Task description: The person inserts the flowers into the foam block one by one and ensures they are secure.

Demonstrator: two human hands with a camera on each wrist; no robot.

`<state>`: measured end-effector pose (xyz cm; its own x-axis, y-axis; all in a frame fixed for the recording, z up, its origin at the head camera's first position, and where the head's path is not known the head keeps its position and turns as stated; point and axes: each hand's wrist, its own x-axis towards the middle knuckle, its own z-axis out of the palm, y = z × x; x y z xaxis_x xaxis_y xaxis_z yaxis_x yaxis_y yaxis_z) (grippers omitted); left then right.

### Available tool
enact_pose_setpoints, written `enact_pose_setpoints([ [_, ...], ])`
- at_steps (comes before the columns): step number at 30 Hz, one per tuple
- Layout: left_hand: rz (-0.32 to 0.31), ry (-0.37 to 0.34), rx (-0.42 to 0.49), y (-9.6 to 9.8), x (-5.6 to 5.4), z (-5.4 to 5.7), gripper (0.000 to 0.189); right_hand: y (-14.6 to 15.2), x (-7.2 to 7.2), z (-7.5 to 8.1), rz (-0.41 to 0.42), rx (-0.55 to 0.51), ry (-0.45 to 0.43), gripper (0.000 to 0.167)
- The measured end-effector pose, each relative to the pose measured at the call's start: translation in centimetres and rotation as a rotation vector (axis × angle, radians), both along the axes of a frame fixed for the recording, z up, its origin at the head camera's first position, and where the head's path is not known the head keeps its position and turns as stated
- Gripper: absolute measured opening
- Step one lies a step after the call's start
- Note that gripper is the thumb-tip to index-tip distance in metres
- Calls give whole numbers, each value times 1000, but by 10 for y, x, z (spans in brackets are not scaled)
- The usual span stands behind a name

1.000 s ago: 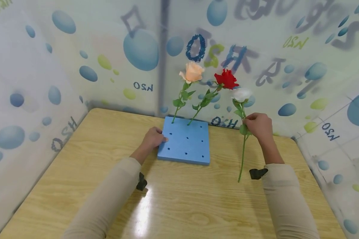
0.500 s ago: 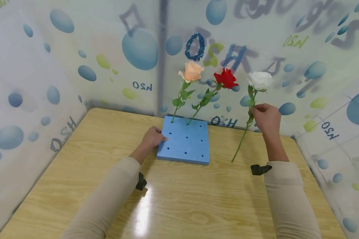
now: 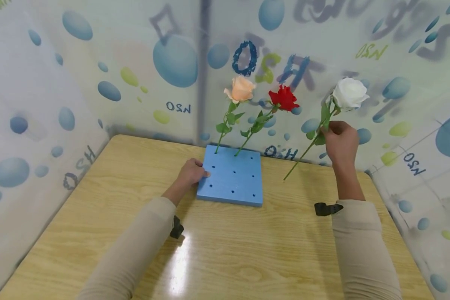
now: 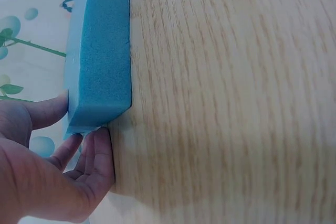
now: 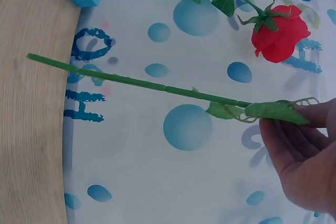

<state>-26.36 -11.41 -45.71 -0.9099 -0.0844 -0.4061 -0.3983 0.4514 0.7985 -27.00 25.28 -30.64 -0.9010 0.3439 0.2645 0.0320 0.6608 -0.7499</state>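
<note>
My right hand (image 3: 342, 143) pinches the stem of a white rose (image 3: 349, 93) near its leaves, holding it above the table's right part. The rose tilts, bloom up to the right, and its bare stem end (image 5: 50, 62) points left toward the blue foam block (image 3: 243, 183). That block has several small holes. My left hand (image 3: 191, 173) grips its left edge, with the thumb on the top face and the fingers against the side (image 4: 100, 153). A peach rose (image 3: 241, 89) and a red rose (image 3: 283, 98) stand in holes along the block's back row, the red one leaning right.
The wooden table (image 3: 217, 250) carries the block near its back edge. Directly behind rises a patterned wall sheet (image 3: 135, 50) with blue spots and letters. More sheeting borders both sides.
My right hand has moved up and to the right with the white rose. Its stem has swung from nearly vertical to slanted, the lower end shifting left and up. My left hand stays put.
</note>
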Motion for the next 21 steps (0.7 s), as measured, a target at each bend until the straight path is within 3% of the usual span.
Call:
enact_pose_setpoints([
  [8, -3, -2, -1, 1, -1, -1, 47, -6, -2, -1, -48, -155, 115, 37],
  [15, 5, -7, 12, 0, -1, 0, 47, -13, -8, -8, -35, -242, 240, 29],
  [21, 2, 4, 9, 0, -2, -1, 48, -21, -14, -13, -34, -355, 278, 18],
])
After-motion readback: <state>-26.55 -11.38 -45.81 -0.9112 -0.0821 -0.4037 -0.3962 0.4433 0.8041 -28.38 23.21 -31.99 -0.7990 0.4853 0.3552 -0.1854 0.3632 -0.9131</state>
